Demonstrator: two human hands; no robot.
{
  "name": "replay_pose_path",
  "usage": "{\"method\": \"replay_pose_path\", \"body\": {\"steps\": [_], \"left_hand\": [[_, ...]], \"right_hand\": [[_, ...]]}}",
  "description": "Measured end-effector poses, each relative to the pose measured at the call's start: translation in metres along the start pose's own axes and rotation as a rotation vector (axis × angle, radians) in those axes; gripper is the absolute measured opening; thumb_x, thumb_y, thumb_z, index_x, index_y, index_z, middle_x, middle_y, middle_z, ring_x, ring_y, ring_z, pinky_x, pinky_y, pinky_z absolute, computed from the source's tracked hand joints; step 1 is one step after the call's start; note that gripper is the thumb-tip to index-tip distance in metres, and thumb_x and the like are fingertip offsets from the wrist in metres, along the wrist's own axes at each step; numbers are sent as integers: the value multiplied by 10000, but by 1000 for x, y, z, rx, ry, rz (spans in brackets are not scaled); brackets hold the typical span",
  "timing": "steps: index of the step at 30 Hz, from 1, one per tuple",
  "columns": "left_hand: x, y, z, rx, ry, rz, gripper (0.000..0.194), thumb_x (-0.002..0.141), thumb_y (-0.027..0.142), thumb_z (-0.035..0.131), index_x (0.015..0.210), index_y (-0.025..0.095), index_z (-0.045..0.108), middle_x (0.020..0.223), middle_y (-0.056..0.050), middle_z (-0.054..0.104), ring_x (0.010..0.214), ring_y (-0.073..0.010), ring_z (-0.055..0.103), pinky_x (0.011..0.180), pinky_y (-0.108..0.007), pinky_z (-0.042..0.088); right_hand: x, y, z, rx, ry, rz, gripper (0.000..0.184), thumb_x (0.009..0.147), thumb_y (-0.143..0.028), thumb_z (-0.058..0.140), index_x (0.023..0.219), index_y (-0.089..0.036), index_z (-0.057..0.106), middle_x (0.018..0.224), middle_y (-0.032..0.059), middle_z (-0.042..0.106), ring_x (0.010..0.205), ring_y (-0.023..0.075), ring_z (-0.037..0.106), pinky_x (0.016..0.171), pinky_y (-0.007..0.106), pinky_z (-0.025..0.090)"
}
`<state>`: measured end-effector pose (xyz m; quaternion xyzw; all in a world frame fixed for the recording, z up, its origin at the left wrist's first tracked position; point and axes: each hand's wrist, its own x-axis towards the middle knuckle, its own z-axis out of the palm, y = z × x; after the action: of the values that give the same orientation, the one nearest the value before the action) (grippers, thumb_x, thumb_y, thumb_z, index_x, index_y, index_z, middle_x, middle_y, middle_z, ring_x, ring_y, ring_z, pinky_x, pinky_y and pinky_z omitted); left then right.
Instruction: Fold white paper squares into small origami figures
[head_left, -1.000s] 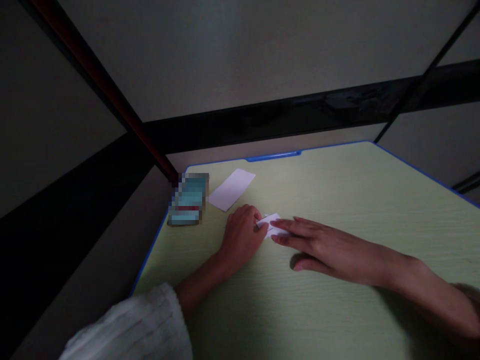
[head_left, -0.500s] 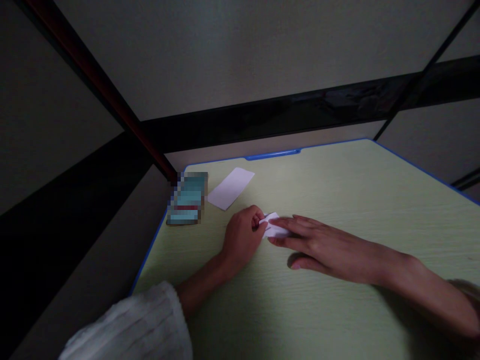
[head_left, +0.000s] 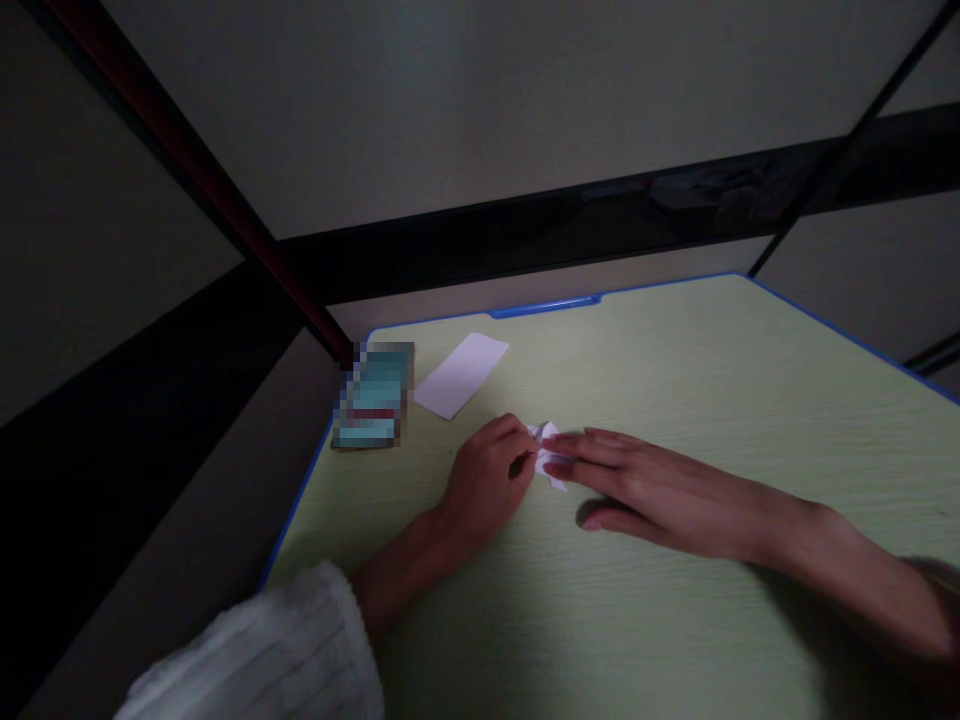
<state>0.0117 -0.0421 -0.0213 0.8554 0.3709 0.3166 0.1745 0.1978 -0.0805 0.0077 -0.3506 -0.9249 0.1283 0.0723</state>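
A small folded piece of white paper [head_left: 548,462] lies on the pale wood-grain table [head_left: 675,640], partly covered by my fingers. My left hand [head_left: 489,472] pinches its left side between thumb and fingertips. From the right, my right hand [head_left: 637,488] lies nearly flat with fingers stretched out, the fingertips pressing on the paper and the thumb apart on the tabletop. Creases and a pointed corner show between the hands; the exact folded shape is hidden.
A flat white paper sheet [head_left: 461,375] lies behind my left hand. Left of it is a pixelated blue-green flat object [head_left: 375,395] near the table's left edge. A blue pen-like strip [head_left: 546,307] runs along the back edge, with dark-banded panels [head_left: 480,120] behind.
The folded paper has shifted shape under my fingers, and a corner now sticks out toward me. My left fingers have closed in a little; my right hand stays almost in place.
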Motion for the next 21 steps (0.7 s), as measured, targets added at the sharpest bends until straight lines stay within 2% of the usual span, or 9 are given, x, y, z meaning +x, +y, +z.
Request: {"method": "replay_pose_path", "body": {"steps": [5, 9, 15, 21], "left_hand": [[-2, -5, -1, -74, 3, 70, 125, 707, 48, 523, 668, 123, 615, 780, -51, 586, 741, -121, 551, 687, -237, 458], [-3, -6, -2, -34, -31, 121, 130, 721, 54, 520, 725, 117, 633, 900, -83, 632, 833, -143, 569, 764, -273, 465], [-3, -8, -2, 17, -55, 209, 123, 724, 49, 519, 731, 118, 621, 901, -76, 649, 844, -153, 565, 761, -300, 480], [-3, -8, -3, 91, -86, 294, 134, 762, 65, 478, 742, 100, 606, 933, -96, 637, 869, -158, 541, 773, -307, 479]], "right_hand": [[-1, 2, 0, -12, 5, 15, 430, 815, -328, 460, 1210, -156, 450, 1275, 126, 425, 1211, 207, 323, 979, 369, 313], [-1, 5, -1, -12, 5, 35, 416, 796, -385, 471, 1169, -203, 491, 1246, 120, 442, 1192, 233, 340, 960, 396, 321], [0, 5, 0, -25, 13, 49, 417, 784, -422, 470, 1152, -227, 502, 1249, 124, 432, 1198, 254, 322, 962, 425, 293], [-1, 5, 0, -41, 25, 49, 413, 785, -426, 464, 1147, -231, 505, 1240, 126, 438, 1184, 249, 343, 946, 419, 314]]}}
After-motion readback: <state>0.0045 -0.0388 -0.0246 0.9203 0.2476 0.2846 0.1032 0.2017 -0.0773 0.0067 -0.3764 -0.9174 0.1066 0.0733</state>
